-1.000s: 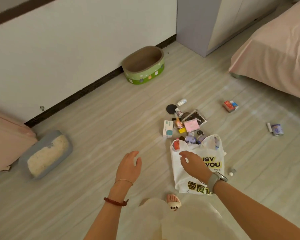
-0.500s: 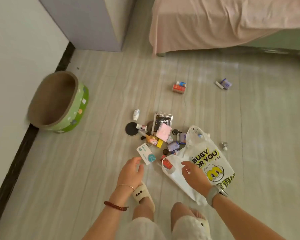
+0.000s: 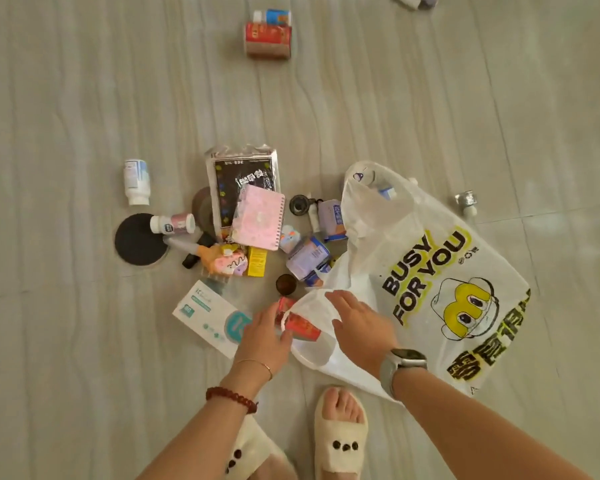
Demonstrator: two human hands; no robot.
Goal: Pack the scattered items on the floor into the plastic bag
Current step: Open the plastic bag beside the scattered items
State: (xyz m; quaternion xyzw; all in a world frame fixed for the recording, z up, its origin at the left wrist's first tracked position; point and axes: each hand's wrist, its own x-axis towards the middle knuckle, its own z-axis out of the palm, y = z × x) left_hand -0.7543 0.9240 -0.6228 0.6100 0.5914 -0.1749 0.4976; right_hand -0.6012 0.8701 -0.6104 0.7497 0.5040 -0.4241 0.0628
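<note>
A white plastic bag (image 3: 430, 271) printed "BUSY FOR YOU" lies flat on the floor at the right. My left hand (image 3: 264, 337) pinches the rim of its near handle loop, beside a red box (image 3: 302, 325) that lies partly under the plastic. My right hand (image 3: 361, 323) rests on the bag with its fingers spread and holds nothing. Scattered left of the bag lie a white-and-teal box (image 3: 205, 313), a pink spiral notebook (image 3: 258, 223), a black foil packet (image 3: 239, 174), a yellow box (image 3: 257, 260), purple packs (image 3: 307, 261) and a white bottle (image 3: 136, 181).
A black disc (image 3: 136, 244) with a small bottle (image 3: 172, 223) on its edge lies at the left. Farther off sit a red box with a bottle (image 3: 267, 36) and a small silver item (image 3: 466, 202). My slippered feet (image 3: 340, 441) stand just below the bag.
The view has dropped closer to the pile. My left hand moved right from the white-and-teal box to the bag's rim. My right hand stays on the bag.
</note>
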